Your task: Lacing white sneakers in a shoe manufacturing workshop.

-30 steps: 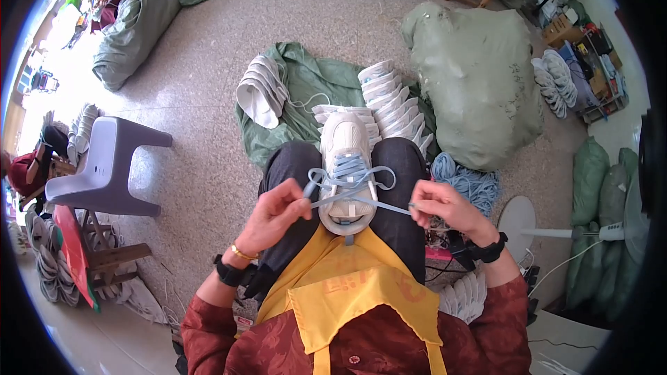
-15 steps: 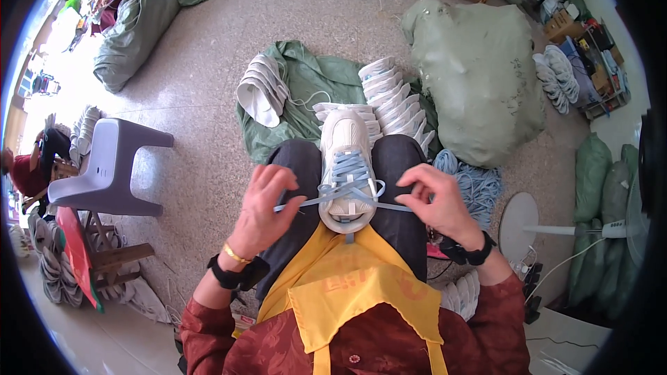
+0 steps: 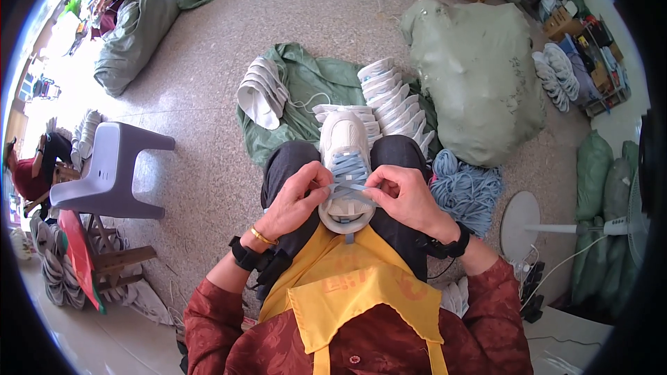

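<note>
A white sneaker (image 3: 343,132) rests between my knees, its toe pointing away and its ankle opening toward me. Light blue shoelaces (image 3: 349,164) run crosswise up its front, and the loose ends cross near the top of the tongue. My left hand (image 3: 295,201) is closed at the left side of the opening, pinching a lace end between thumb and fingers. On the other side, my right hand (image 3: 408,201) pinches lace as well, close to the crossing. My fingertips cover parts of both ends. A yellow apron (image 3: 354,305) lies over my lap.
Beyond my knees, a row of white shoe uppers (image 3: 396,101) and a stack (image 3: 264,94) lie on a green cloth (image 3: 319,69). Blue laces (image 3: 467,191) are heaped right, below a big green sack (image 3: 479,76). A purple-grey chair (image 3: 114,167) stands left; two people sit farther off.
Both hands have come inward from beside my knees to the sneaker's lace crossing. The lace ends, stretched out sideways before, are now gripped close to the shoe.
</note>
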Available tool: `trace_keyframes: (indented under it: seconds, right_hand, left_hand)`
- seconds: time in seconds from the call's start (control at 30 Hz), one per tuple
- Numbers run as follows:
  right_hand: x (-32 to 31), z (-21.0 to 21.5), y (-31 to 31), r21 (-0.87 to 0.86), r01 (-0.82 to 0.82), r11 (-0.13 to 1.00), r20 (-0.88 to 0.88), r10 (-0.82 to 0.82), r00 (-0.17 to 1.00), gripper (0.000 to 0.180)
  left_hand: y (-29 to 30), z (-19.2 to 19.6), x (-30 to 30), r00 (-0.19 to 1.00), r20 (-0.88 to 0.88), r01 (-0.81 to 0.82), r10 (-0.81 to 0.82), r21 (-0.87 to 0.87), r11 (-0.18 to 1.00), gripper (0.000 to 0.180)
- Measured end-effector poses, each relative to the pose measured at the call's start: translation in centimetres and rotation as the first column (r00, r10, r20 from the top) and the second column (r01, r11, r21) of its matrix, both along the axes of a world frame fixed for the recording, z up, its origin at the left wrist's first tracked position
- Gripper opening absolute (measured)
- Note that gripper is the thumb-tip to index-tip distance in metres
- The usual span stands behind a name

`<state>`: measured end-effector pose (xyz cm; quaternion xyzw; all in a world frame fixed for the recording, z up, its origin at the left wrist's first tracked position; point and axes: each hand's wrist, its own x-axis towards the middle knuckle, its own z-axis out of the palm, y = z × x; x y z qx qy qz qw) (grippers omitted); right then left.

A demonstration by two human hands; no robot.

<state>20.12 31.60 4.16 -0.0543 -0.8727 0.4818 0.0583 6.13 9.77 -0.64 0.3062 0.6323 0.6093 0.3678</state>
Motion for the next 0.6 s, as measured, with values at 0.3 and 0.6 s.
trace_keyframes:
  seconds: [0.3,0.6]
  right_hand:
    - [-0.4,-0.6,0.5,-0.33,0.035,0.943,0.158,0.018,0.987,0.008]
    - [0.0,-1.1,1.3,-0.118,0.036,0.992,0.056,-0.029,0.998,0.013]
  left_hand:
    - [1.6,2.2,0.4,0.841,-0.506,-0.24,0.193,-0.029,0.97,0.016]
    - [1.0,0.7,-0.6,0.984,-0.181,-0.005,0.002,-0.016,1.0,0.014]
